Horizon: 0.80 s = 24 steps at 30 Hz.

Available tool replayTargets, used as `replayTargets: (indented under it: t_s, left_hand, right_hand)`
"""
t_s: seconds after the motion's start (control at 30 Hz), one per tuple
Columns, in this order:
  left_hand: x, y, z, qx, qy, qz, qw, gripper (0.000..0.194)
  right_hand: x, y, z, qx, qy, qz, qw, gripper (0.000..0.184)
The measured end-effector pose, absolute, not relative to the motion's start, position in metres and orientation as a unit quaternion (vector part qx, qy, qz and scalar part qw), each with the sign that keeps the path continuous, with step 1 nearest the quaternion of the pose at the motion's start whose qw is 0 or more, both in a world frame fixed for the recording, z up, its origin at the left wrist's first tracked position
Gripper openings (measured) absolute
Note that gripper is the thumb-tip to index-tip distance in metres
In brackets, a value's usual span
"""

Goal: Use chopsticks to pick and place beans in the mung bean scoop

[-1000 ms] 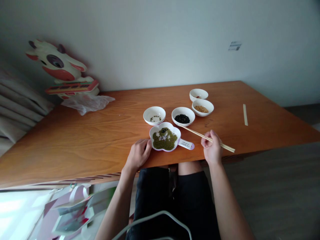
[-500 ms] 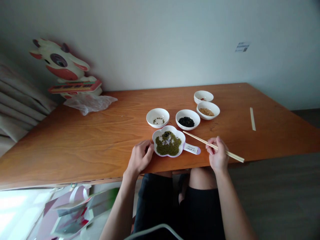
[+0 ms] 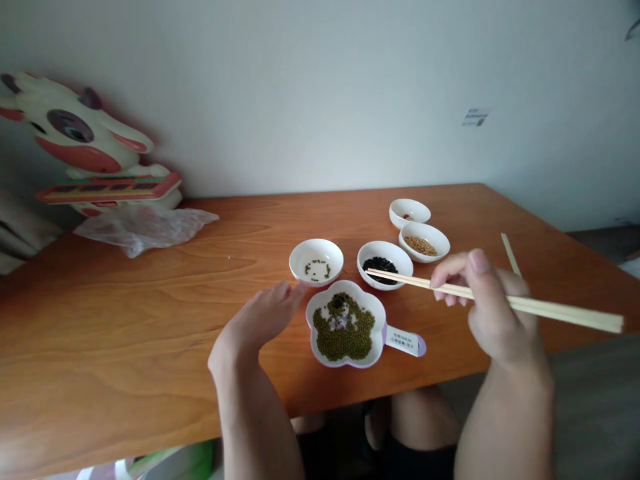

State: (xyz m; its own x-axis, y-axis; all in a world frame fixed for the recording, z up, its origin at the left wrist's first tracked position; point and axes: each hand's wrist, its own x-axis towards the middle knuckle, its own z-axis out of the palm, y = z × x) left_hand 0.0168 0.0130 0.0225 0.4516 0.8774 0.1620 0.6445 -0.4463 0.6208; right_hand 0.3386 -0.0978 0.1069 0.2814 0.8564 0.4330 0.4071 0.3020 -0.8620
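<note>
My right hand [image 3: 493, 303] is raised above the table's front edge and pinches a pair of wooden chopsticks [image 3: 500, 299]. Their tips point left and hover over the white bowl of black beans [image 3: 385, 263]. My left hand [image 3: 260, 319] rests on the table with fingers loosely stretched, its fingertips just left of the flower-shaped white dish [image 3: 347, 323] of green mung beans. That dish has a short labelled handle [image 3: 406, 341] on its right side. Behind it stands a white bowl [image 3: 316, 261] with a few green beans.
Two more white bowls sit further back, one with tan grains [image 3: 424, 241], one nearly bare [image 3: 409, 213]. A paper chopstick sleeve [image 3: 511, 254] lies at the right. A cartoon cow figure [image 3: 85, 153] and crumpled clear plastic [image 3: 145, 225] stand at the back left of the wooden table [image 3: 125, 320].
My right hand has lifted off the table edge with the chopsticks, bringing their tips over the black-bean bowl. My left hand has opened beside the flower dish. The camera moved closer.
</note>
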Motion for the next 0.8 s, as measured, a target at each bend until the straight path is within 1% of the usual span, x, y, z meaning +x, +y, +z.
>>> replayTargets:
  t_s: [0.07, 0.1, 0.13, 0.2, 0.23, 0.3, 0.4, 0.5, 0.57, 0.63, 0.67, 0.7, 0.77, 0.8]
  left_hand:
    - [0.02, 0.016, 0.039, 0.814, 0.485, 0.2, 0.251, 0.041]
    - [0.023, 0.016, 0.05, 0.807, 0.515, 0.142, 0.253, 0.045]
    - [0.025, 0.015, 0.061, 0.805, 0.528, 0.084, 0.258, 0.046]
    - [0.029, 0.01, 0.081, 0.797, 0.555, 0.028, 0.235, 0.052]
    - [0.029, 0.007, 0.088, 0.802, 0.558, 0.016, 0.213, 0.053]
    - [0.029, -0.003, 0.091, 0.834, 0.535, -0.01, 0.134, 0.052]
    - [0.026, -0.021, 0.075, 0.849, 0.516, -0.028, 0.114, 0.041]
    - [0.027, -0.036, 0.055, 0.864, 0.496, -0.037, 0.081, 0.045]
    - [0.032, -0.039, 0.049, 0.876, 0.474, -0.029, 0.081, 0.04]
    - [0.039, -0.037, 0.051, 0.875, 0.476, -0.011, 0.085, 0.038]
    - [0.042, -0.035, 0.054, 0.867, 0.49, 0.004, 0.09, 0.04]
    - [0.046, -0.033, 0.056, 0.854, 0.507, 0.023, 0.115, 0.044]
    - [0.051, -0.029, 0.059, 0.839, 0.516, 0.055, 0.164, 0.049]
    - [0.051, -0.029, 0.058, 0.844, 0.507, 0.064, 0.164, 0.051]
  right_hand:
    - [0.335, -0.082, 0.124, -0.565, -0.605, 0.186, 0.529, 0.071]
    - [0.333, -0.075, 0.132, -0.569, -0.626, 0.181, 0.501, 0.071]
    - [0.331, -0.069, 0.138, -0.574, -0.642, 0.181, 0.474, 0.067]
    - [0.328, -0.063, 0.146, -0.579, -0.651, 0.173, 0.459, 0.06]
    - [0.326, -0.063, 0.148, -0.58, -0.655, 0.168, 0.455, 0.057]
    - [0.325, -0.069, 0.145, -0.589, -0.661, 0.152, 0.44, 0.053]
    - [0.328, -0.084, 0.13, -0.633, -0.633, 0.13, 0.427, 0.042]
    - [0.334, -0.09, 0.112, -0.618, -0.617, 0.154, 0.462, 0.044]
    - [0.336, -0.085, 0.102, -0.603, -0.638, 0.166, 0.449, 0.044]
    - [0.336, -0.076, 0.095, -0.602, -0.658, 0.181, 0.415, 0.043]
    - [0.334, -0.072, 0.093, -0.597, -0.666, 0.194, 0.404, 0.043]
    - [0.333, -0.069, 0.09, -0.586, -0.675, 0.207, 0.398, 0.043]
    - [0.332, -0.065, 0.085, -0.558, -0.691, 0.226, 0.4, 0.044]
    - [0.332, -0.065, 0.081, -0.552, -0.691, 0.229, 0.407, 0.043]
